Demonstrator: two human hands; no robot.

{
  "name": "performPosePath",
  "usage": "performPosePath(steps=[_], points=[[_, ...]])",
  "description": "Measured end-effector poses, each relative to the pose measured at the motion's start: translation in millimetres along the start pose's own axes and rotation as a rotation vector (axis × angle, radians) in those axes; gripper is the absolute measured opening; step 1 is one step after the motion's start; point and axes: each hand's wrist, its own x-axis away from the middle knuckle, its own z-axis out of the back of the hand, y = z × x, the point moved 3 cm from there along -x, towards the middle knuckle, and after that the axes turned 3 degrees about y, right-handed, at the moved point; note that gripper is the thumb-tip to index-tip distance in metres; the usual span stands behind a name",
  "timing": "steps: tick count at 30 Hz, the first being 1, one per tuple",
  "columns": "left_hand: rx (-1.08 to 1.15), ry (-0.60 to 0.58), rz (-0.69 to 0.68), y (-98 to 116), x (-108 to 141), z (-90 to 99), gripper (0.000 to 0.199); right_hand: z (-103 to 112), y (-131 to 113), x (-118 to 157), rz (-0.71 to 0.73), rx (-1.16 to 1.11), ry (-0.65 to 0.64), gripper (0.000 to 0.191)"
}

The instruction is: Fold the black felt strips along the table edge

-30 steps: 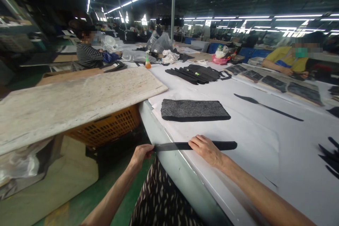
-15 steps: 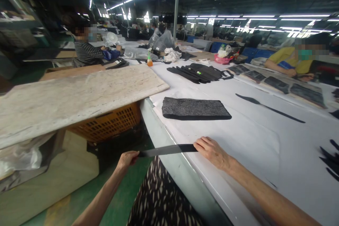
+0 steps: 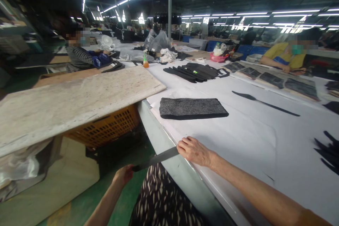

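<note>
A dark fabric strip [image 3: 156,159] stretches between my two hands, slanting up to the right across the table's near edge. My left hand [image 3: 124,174] is closed on its lower left end, over the gap beside the table. My right hand [image 3: 194,151] pinches the other end above the white table edge. Beyond it, a grey ribbed fabric stack [image 3: 193,107] with a black border lies on the white table [image 3: 249,141]. Farther back are several black fabric pieces [image 3: 196,72] with a green sticker, and to their right a long thin black piece [image 3: 265,103].
At left lies a stained pale board [image 3: 79,99] above an orange crate [image 3: 106,125]. A small orange bottle [image 3: 146,63] stands at the table's far side. More black pieces [image 3: 328,152] lie at far right. Two people sit beyond, one in stripes [image 3: 79,56], one in yellow [image 3: 278,54].
Both hands have moved left and my left hand is lower, so the strip between them slants more steeply. The whole view has shifted slightly.
</note>
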Motion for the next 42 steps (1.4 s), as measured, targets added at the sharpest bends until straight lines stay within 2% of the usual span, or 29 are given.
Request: performPosePath(steps=[3, 5, 6, 8, 10, 11, 13, 15, 21, 25, 29, 36, 42], points=[[-0.013, 0.041, -0.049, 17.1, 2.4, -7.5, 0.020, 0.3, -0.3, 1.4, -0.002, 0.004, 0.001, 0.022], [-0.012, -0.004, -0.140, 36.4, 16.7, -21.8, 0.013, 0.1, -0.7, 1.9, -0.001, 0.007, -0.011, 0.023], [-0.016, -0.067, -0.206, 47.9, 28.9, -32.3, 0.011, -0.1, -0.9, 2.0, 0.001, 0.007, -0.019, 0.023], [-0.054, -0.260, -0.342, 70.9, 60.8, -57.5, 0.024, -0.3, -1.0, 2.0, 0.005, 0.006, -0.036, 0.021], [-0.252, -0.539, -0.640, 92.6, 99.0, -85.5, 0.032, -0.4, -0.9, 1.5, 0.006, 0.004, -0.048, 0.019], [-0.324, -0.620, -0.700, 98.7, 114.2, -96.4, 0.032, -0.5, -0.8, 1.1, 0.005, 0.003, -0.048, 0.017], [-0.438, -0.758, -0.706, 103.4, 133.5, -113.0, 0.031, -0.3, -0.4, 0.5, 0.003, 0.008, -0.036, 0.017], [-0.450, -0.810, -0.638, 102.4, 138.4, -121.2, 0.030, 0.1, 0.6, 1.1, 0.003, 0.016, -0.015, 0.018], [-0.389, -0.859, -0.474, 95.3, 128.1, -122.9, 0.036, 6.6, 12.7, 22.0, -0.060, 0.010, 0.036, 0.020], [-0.420, -0.854, -0.484, 95.6, 127.0, -124.9, 0.036, 10.6, 21.8, 38.9, -0.134, -0.021, 0.019, 0.024], [-0.423, -0.845, -0.517, 95.8, 123.4, -123.5, 0.036, 9.4, 20.7, 37.0, -0.131, -0.014, 0.004, 0.021], [-0.491, -0.756, -0.584, 93.3, 112.1, -95.6, 0.041, 3.4, 5.8, 9.1, 0.027, 0.031, -0.033, 0.018], [-0.504, -0.736, -0.587, 95.6, 117.6, -81.1, 0.041, 6.9, 7.5, 15.8, -0.003, 0.011, -0.043, 0.021]])
